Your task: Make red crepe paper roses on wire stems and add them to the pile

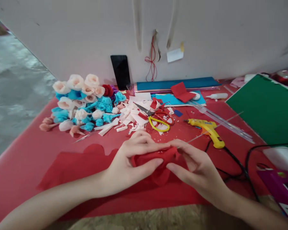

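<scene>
Both my hands pinch a piece of red crepe paper (162, 171) just above the front of the red table. My left hand (132, 159) has its thumb and fingers closed on the paper's left part. At its right edge, my right hand (196, 166) grips it between thumb and fingers. A thin clear stick (213, 127) slants up and away from behind my right fingers; whether that hand holds it I cannot tell. More red crepe paper (74, 164), with a scalloped edge, lies flat beneath and beside my left forearm.
Paper flowers (86, 102) in white, blue and peach pile up at the back left. Scissors (158, 123) rest on white paper scraps (134, 111). A yellow glue gun (208, 127) with a black cord (240, 169) lies right. A phone (120, 72) leans on the wall; a green board (268, 105) stands right.
</scene>
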The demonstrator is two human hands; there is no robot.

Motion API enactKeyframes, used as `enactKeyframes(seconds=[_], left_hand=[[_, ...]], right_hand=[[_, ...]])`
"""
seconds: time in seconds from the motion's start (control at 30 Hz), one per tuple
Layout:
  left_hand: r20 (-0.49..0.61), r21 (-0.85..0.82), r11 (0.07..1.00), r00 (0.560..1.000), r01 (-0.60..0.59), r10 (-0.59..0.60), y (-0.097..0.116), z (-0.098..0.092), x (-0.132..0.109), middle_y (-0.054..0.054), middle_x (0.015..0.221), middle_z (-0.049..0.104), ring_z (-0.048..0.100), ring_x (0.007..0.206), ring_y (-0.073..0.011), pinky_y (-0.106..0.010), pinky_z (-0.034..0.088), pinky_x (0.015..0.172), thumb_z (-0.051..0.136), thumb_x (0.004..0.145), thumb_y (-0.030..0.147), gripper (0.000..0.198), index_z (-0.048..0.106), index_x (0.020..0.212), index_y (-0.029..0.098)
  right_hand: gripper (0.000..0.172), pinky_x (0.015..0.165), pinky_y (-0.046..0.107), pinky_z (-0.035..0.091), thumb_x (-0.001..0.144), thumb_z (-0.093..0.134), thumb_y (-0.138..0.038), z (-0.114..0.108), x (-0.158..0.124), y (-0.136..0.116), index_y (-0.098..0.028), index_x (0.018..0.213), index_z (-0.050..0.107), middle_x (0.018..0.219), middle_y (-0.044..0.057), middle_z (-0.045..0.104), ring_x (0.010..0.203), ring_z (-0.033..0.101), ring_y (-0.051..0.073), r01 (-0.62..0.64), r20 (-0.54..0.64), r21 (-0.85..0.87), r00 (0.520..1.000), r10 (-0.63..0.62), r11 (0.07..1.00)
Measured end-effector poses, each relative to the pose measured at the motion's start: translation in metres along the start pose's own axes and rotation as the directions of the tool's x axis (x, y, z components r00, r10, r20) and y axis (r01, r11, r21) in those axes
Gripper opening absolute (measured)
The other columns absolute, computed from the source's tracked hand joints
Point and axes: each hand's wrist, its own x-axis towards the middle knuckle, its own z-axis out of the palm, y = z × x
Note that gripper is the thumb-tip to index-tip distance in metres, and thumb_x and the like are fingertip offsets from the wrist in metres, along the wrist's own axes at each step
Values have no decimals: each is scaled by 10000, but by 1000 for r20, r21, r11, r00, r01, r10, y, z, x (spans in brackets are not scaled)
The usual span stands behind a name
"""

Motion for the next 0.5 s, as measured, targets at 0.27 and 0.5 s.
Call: enactKeyframes(seconds=[0.27,0.5], left_hand=[[70,-8,999,997,-42,43,15,-1,2,-27,735,654,500,759,-174,-373,429,777,621,760,172,340,647,1075,295],[67,-66,998,998,1,3,10,-1,-1,-7,895,689,514,856,-189,-372,434,819,631,752,144,425,600,1123,349]], right_hand=[[268,765,206,517,724,680,-160,-9,-1,-19,-274,956,608,898,-11,623,850,601,122,55,-13,65,998,-55,996],[276,768,204,514,725,665,-116,-9,-1,-18,-274,946,623,896,-11,632,867,594,120,75,-7,98,997,-75,992]])
